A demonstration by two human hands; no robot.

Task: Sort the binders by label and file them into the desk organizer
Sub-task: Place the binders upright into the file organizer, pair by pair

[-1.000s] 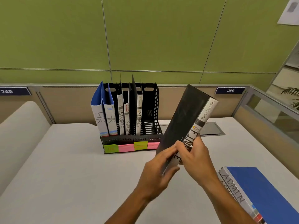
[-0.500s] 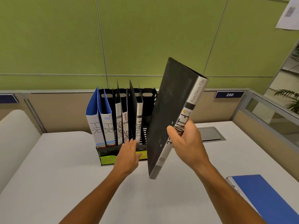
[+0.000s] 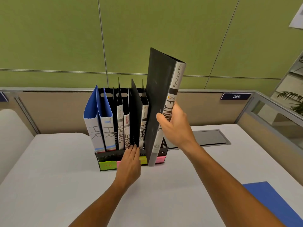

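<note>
Two hands [image 3: 176, 126] at organizer [image 3: 131, 156]

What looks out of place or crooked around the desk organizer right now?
Only the black FINANCE binder in the right hand: it leans left, its bottom corner in front of the desk organizer, not yet slotted. The filed binders stand roughly upright.

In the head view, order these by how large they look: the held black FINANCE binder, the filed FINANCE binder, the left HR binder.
1. Held FINANCE binder, though nearer the camera.
2. Left HR binder.
3. Filed FINANCE binder, partly hidden, so the last two are unsure.
</note>
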